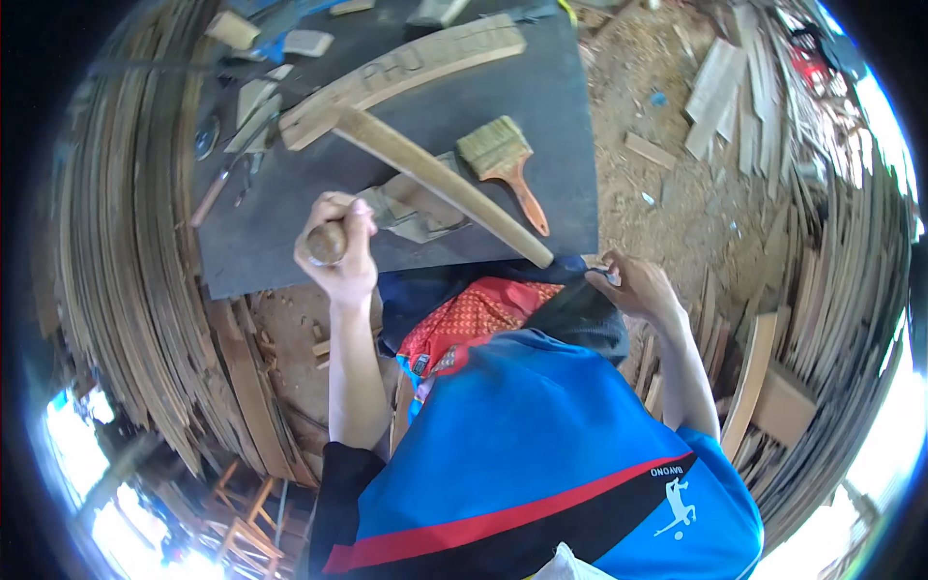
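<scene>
My left hand (338, 266) is closed in a fist round a rounded wooden handle (327, 244), whose end points up; the rest of that tool is hidden below the fist. At the right front corner of the dark table, my right hand (640, 287) pinches something small and greyish, too small to name. A straight wooden bar (440, 179) slants across the table, its far end against a curved wooden piece (406, 72) with lettering on its face. Between bar and left hand lie worn, folded sheets (420, 210). A wide paintbrush (510, 164) rests right of the bar.
Wood offcuts (256, 106) and a wooden-handled tool (211, 200) lie at the table's (290, 275) left side. Stacked planks (135, 242) stand along the left, with more boards (822, 261) at the right. Wood scraps (650, 151) and shavings litter the ground.
</scene>
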Demonstrator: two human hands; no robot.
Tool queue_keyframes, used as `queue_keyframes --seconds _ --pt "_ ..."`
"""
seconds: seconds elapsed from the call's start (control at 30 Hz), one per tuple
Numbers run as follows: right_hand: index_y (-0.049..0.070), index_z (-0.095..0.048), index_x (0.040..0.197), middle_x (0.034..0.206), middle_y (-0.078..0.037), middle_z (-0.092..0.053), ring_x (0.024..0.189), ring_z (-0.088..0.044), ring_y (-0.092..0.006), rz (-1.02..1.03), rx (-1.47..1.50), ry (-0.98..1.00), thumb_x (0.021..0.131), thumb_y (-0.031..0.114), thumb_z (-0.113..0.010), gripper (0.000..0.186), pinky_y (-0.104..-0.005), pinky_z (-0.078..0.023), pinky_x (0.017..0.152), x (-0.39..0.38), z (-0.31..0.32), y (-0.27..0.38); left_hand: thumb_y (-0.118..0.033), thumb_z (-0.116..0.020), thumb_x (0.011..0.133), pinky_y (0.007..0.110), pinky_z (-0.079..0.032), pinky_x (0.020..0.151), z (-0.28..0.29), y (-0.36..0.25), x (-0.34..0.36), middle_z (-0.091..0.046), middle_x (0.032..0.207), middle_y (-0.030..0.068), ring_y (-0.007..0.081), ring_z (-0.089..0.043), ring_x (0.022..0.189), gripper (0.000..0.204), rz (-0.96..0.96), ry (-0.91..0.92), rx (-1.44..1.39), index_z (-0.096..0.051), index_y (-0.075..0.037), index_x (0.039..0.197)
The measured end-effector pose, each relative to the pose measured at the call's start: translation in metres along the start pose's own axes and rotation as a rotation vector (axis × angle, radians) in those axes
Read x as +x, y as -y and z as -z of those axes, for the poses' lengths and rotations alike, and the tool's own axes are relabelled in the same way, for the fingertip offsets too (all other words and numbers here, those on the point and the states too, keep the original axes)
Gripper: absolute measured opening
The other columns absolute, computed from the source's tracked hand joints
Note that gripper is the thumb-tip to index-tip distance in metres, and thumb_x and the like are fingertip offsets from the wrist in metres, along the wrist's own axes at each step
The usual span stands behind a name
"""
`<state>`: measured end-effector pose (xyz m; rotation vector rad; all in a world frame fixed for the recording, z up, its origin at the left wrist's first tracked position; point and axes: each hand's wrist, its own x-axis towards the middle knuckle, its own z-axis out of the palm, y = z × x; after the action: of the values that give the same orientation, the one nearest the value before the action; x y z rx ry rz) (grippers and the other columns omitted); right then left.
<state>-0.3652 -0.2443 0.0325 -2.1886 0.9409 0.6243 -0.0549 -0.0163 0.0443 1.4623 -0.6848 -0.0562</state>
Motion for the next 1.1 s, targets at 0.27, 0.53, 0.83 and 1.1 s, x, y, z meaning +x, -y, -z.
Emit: queue_keyframes --seconds 0.27,0.53,0.83,1.1 --pt "0.001 -0.051 0.122 0.105 -0.018 -0.066 0.096 -0.069 -0.0342 0.686 0.194 -0.345 0.085 0.037 -0.077 0.058 -0.0440 -0.056 0.079 0.055 0.005 0.142 0.003 -0.060 0.093 0.026 -0.041 0.058 0.003 -0.010 0.005 -0.061 0.070 0.0082 0.0108 -0.054 0.063 0.020 0.113 0.110 -0.047 -0.055 -0.001 0.074" --pt "0.006 -0.049 0.127 0.113 -0.018 -0.055 0.105 -0.061 -0.0389 0.613 0.053 -0.608 0.080 0.036 -0.080 0.064 -0.0473 -0.054 0.082 0.122 -0.046 0.199 0.002 -0.062 0.092 0.027 -0.044 0.059 0.001 -0.008 0.002 -0.051 0.063 0.0026 0.0109 -0.052 0.059 0.026 0.226 0.062 -0.015 -0.052 -0.002 0.069" --pt "0.001 -0.045 0.131 0.114 -0.019 -0.055 0.105 -0.058 -0.0371 0.655 -0.080 -0.650 0.083 0.036 -0.077 0.067 -0.0463 -0.052 0.088 0.134 -0.060 0.197 0.001 -0.061 0.092 0.027 -0.044 0.059 -0.005 -0.006 0.007 -0.049 0.059 0.0013 0.0107 -0.049 0.055 0.027 0.265 -0.071 -0.059 -0.051 -0.003 0.068" --pt "0.005 -0.054 0.112 0.110 -0.017 -0.055 0.108 -0.054 -0.0346 0.740 -0.155 -0.619 0.085 0.037 -0.074 0.046 -0.0457 -0.047 0.092 0.142 -0.062 0.199 -0.003 -0.058 0.093 0.030 -0.049 0.069 0.005 0.002 0.026 -0.047 0.058 0.0009 0.0113 -0.047 0.054 0.027 0.238 0.027 -0.095 -0.051 -0.005 0.067"
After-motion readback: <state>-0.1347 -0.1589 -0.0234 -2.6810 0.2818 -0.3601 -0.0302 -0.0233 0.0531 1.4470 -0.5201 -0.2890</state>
